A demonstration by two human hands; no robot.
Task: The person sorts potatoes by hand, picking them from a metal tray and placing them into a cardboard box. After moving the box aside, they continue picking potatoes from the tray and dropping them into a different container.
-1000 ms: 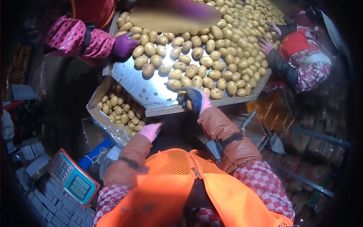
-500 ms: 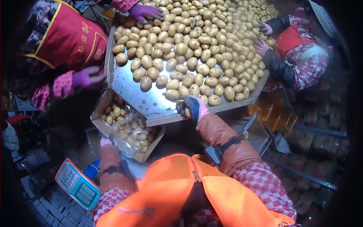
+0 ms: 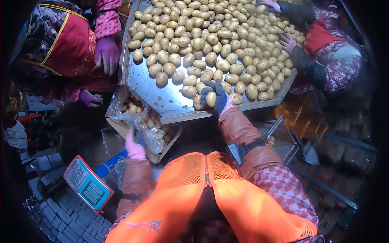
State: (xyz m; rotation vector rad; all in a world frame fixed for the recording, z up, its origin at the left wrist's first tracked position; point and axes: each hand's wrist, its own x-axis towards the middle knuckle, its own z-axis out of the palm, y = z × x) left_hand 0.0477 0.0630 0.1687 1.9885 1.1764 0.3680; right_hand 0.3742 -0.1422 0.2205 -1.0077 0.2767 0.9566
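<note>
My right hand (image 3: 221,97), in a dark blue and pink glove, is over the near edge of the metal sorting table (image 3: 142,87), its fingers curled round a potato (image 3: 210,99). Many loose potatoes (image 3: 194,43) lie beyond and around it. My left hand (image 3: 135,143), also gloved, is at the near side of a cardboard box (image 3: 172,139) below the table edge. Potatoes and a clear plastic liner (image 3: 153,140) fill that box. Motion smears the left fingers against the liner.
A digital scale (image 3: 88,184) stands at lower left, beside a blue bar (image 3: 109,163). Co-workers are at the table's left and right: one's purple-gloved hand (image 3: 107,56) hangs by the left rim, another's hand (image 3: 287,42) rests on potatoes. A metal frame (image 3: 279,135) stands at right.
My right hand has moved from the table's rim up among the potatoes. My left hand has shifted at the box. The left co-worker's upper hand has left the potatoes.
</note>
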